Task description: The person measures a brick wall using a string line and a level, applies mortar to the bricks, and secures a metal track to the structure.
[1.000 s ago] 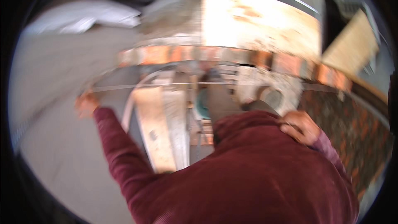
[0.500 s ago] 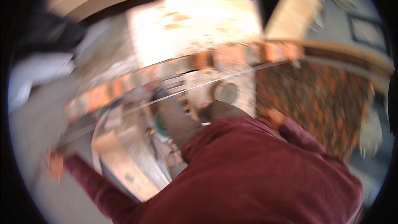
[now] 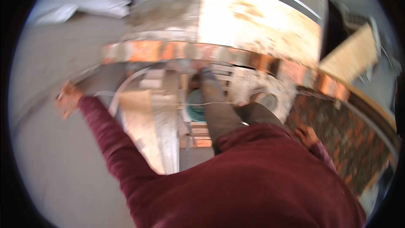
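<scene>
My left hand (image 3: 68, 99) is out at the left over smooth grey surface (image 3: 63, 152); its fingers are blurred. A thin pale string (image 3: 219, 102) runs loosely from near that hand across my legs toward the right; whether the hand grips it is unclear. My right hand (image 3: 307, 136) is low at my right side, partly behind my maroon jacket, beside a dark bed of orange rubble and mortar (image 3: 346, 135). Between my legs and the wooden boards (image 3: 139, 118) is a green bucket (image 3: 194, 109). A round container (image 3: 268, 102) sits on a stained pale board (image 3: 282, 88).
A curved row of orange and grey bricks (image 3: 143, 50) crosses ahead. Beyond are a bright stained board (image 3: 257, 21), white sacks or sheeting (image 3: 88, 0) and a leaning plywood piece (image 3: 350, 50). A wooden slatted piece (image 3: 219, 78) lies beside my foot.
The view swung right, then back left. My left hand is raised again, my right hand has dropped from my jacket to my side, and the string hangs slacker than a second ago.
</scene>
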Tool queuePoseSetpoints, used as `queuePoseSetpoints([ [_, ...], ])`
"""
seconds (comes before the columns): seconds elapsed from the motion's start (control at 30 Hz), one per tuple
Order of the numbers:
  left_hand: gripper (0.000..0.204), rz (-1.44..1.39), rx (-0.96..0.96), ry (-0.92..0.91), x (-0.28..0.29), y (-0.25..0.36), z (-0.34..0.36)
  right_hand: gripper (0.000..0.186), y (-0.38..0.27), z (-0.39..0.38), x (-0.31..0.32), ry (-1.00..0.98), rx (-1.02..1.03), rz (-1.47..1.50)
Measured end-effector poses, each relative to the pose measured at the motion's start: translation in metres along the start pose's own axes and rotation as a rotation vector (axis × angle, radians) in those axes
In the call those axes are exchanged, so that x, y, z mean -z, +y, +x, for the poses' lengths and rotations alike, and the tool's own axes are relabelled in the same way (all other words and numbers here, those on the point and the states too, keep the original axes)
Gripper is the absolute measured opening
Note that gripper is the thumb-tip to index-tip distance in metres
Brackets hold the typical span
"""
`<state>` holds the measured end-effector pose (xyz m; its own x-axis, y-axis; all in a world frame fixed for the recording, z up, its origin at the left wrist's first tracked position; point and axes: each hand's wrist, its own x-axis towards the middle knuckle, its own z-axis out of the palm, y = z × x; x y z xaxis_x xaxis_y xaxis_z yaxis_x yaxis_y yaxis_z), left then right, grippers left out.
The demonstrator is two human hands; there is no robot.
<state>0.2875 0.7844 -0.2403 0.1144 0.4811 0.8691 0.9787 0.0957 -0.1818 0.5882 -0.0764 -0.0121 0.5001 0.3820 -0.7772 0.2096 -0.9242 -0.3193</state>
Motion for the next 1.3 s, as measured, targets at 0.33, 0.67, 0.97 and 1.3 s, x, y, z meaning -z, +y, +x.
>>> queuePoseSetpoints([
  [0.33, 0.028, 0.015, -0.393, -0.103, 0.064, -0.059, 0.071, 0.028, -0.079, 0.07, -0.004, 0.385, 0.563, -0.144],
  [0.67, 0.034, -0.853, 0.021, -0.292, 0.24, -0.079, 0.184, 0.103, -0.121, 0.196, -0.099, -0.539, 0.493, -0.041],
  [0.97, 0.05, -1.958, 1.018, -0.697, 0.4, -0.179, 0.216, 0.015, -0.025, 0.121, -0.022, -0.395, 0.522, 0.192],
  [1.3, 0.057, -2.013, 1.194, -0.821, 0.646, -0.276, 0.059, 0.017, 0.137, -0.034, -0.007, -0.122, 0.637, 0.25],
])
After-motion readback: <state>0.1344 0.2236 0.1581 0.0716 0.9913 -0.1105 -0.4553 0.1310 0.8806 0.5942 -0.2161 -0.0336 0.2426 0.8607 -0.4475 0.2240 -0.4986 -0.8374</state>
